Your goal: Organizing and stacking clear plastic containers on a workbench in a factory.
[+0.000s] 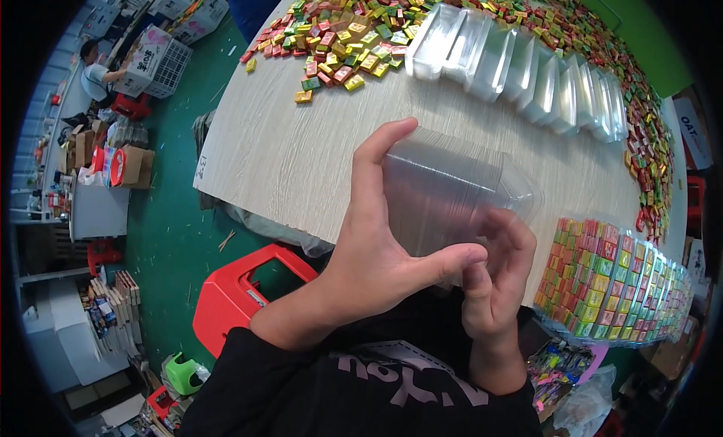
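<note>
A thick stack of nested clear plastic trays is held in front of my body, over the near edge of the table. My left hand wraps its left side, fingers reaching over the far end and thumb along the near side. Curled round the near right part of the stack is my right hand, its thumb close to the left thumb. Beyond the stack, a row of empty clear plastic trays stands on the pale wood-grain table.
Small red, yellow and green wrapped blocks are heaped along the table's far and right sides. Filled clear trays stand together at the right. A red stool is at the lower left. Far left, another person is beside boxes.
</note>
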### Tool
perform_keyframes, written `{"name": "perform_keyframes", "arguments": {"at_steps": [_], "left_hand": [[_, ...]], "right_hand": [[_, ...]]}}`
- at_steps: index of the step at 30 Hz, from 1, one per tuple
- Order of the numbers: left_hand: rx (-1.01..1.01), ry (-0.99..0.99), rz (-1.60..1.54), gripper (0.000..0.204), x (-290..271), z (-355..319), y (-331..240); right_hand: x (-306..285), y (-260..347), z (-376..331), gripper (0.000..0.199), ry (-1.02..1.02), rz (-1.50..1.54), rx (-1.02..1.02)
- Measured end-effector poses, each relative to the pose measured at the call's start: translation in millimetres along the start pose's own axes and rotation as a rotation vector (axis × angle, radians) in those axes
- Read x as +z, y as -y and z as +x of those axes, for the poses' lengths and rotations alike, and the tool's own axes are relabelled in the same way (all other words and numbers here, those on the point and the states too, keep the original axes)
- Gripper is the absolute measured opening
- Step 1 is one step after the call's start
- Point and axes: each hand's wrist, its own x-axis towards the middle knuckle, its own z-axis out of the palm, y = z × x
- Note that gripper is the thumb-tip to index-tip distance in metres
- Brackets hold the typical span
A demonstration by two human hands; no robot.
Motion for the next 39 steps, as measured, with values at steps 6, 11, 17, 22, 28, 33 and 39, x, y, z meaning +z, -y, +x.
{"name": "perform_keyframes", "arguments": {"at_steps": [6, 11, 17, 22, 28, 33, 39], "left_hand": [[-0.046, 0.013, 0.017, 0.101, 0, 1, -2], [-0.042, -0.062, -0.152, 0.096, 6, 0, -1], [0.002, -0.045, -0.199, 0.094, 2, 3, 0], [-0.085, -0.042, -0.325, 0.094, -9, 5, -4], [-0.094, -0.161, -0.348, 0.093, -36, 11, 9], [-0.157, -0.23, -0.367, 0.09, -57, 13, 20], [-0.31, -0.073, -0.345, 0.085, -64, 13, 41]], "right_hand": [[-5, 3, -3, 0.049, 0.004, -0.08, 0.054], [0, 16, 6, 0.052, 0.059, -0.251, -0.008], [-4, 8, 5, 0.052, 0.086, -0.129, 0.006], [-6, 0, -2, 0.052, 0.035, 0.094, 0.097], [-8, 26, 36, 0.04, -0.044, -0.837, -0.111], [-1, 10, 49, 0.035, 0.103, -1.191, -0.081], [8, 8, 51, 0.039, 0.232, -1.131, -0.026]]}}
